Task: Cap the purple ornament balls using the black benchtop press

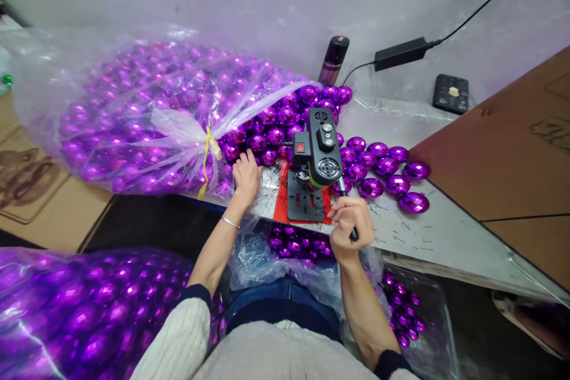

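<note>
My right hand (351, 228) is wrapped round the black-ended lever (354, 234) of a small black press machine (327, 148). The machine has a red switch, round vents and a slotted black base plate (305, 196) on a red sheet (281, 205). To the left of the machine, my left hand (247, 177) reaches to the edge of a heap of shiny purple faceted baubles (276, 135). Its fingers are bent and slightly apart at the nearest baubles, with nothing visibly held. The heap lies at the mouth of a large clear plastic bag (151, 113) full of the same baubles.
More baubles (385, 165) lie on the white table (423, 231) to the right. A spray can (333, 59), power adapter (401, 54) and dark box (450, 94) stand behind. Cardboard (499, 154) borders the right side. Another bauble-filled bag (89, 314) is at lower left; more baubles (298, 242) sit in plastic below the table edge.
</note>
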### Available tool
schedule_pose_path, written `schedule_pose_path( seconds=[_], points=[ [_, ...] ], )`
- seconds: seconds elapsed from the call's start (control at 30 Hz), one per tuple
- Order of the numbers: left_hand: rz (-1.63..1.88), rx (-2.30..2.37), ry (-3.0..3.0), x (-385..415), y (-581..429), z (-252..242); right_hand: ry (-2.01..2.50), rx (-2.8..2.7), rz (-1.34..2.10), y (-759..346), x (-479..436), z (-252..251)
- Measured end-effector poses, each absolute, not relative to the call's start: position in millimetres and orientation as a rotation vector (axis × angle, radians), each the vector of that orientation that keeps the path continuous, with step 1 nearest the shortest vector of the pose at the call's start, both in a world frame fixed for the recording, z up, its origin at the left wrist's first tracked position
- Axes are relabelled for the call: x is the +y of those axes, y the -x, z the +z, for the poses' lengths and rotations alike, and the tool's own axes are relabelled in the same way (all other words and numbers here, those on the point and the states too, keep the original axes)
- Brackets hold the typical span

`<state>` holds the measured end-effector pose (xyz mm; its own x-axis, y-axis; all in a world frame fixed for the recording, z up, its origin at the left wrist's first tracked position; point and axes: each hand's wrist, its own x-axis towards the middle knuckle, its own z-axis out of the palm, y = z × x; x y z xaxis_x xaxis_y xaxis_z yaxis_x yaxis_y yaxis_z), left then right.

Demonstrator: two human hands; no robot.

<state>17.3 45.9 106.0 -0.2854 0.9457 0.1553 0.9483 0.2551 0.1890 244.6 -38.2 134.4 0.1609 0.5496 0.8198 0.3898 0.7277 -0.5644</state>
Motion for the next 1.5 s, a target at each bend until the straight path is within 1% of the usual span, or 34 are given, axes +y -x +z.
schedule_pose_path(
  seconds=[0.1,0.17,0.23,0.37,0.4,0.43,0.47,0.5,0.53,0.63,0.8,0.87,0.93,1.03,1.17,1.37,1.5],
  points=[
    [-0.675,-2.471,1.906,32.9,-11.2,102.6,0.826,-1.460,0.132,-244.7,-38.4,134.4],
    [-1.028,-2.446,1.963,22.3,-8.7,99.1,0.832,-1.467,0.131,-244.9,-38.5,134.3],
    [-1.520,-2.472,2.002,13.1,-10.1,95.4,0.835,-1.469,0.126,-245.1,-38.6,134.1],
    [-2.743,-2.616,1.832,1.1,-25.8,87.9,0.834,-1.472,0.124,-245.5,-38.5,134.1],
    [-2.980,-2.615,1.772,-1.0,-31.2,85.8,0.834,-1.477,0.124,-245.7,-38.4,134.4],
    [-3.144,-2.610,1.738,-2.7,-36.5,83.6,0.835,-1.483,0.122,-245.9,-38.4,134.9],
    [-3.232,-2.619,1.728,-4.2,-41.7,81.1,0.836,-1.489,0.120,-246.1,-38.3,135.7],
    [-3.242,-2.651,1.743,-5.2,-46.5,78.4,0.837,-1.495,0.115,-246.2,-38.2,136.8],
    [-3.182,-2.703,1.780,-5.9,-51.0,75.6,0.838,-1.498,0.110,-246.3,-38.1,138.2],
    [-2.727,-2.815,2.007,-6.3,-62.7,67.6,0.840,-1.490,0.112,-245.8,-37.4,143.5],
    [-1.873,-2.503,2.512,-7.1,-76.0,63.1,0.858,-1.490,0.110,-244.8,-36.3,151.0],
    [-1.615,-2.400,2.574,-7.7,-77.3,65.5,0.860,-1.506,0.102,-245.3,-36.3,152.0],
    [-1.452,-2.320,2.641,-6.9,-75.8,69.1,0.858,-1.525,0.097,-246.2,-36.6,152.1],
    [-1.365,-2.187,2.809,-1.8,-69.6,72.9,0.855,-1.548,0.089,-248.0,-37.4,151.5],
    [-1.363,-2.070,2.946,8.4,-60.8,70.6,0.858,-1.563,0.090,-249.3,-38.7,150.0],
    [-1.267,-2.059,2.914,8.7,-61.5,64.6,0.876,-1.540,0.095,-248.2,-40.6,149.1],
    [-1.269,-1.999,2.842,1.1,-74.5,63.2,0.892,-1.528,0.097,-247.8,-41.4,149.8]
  ],
)
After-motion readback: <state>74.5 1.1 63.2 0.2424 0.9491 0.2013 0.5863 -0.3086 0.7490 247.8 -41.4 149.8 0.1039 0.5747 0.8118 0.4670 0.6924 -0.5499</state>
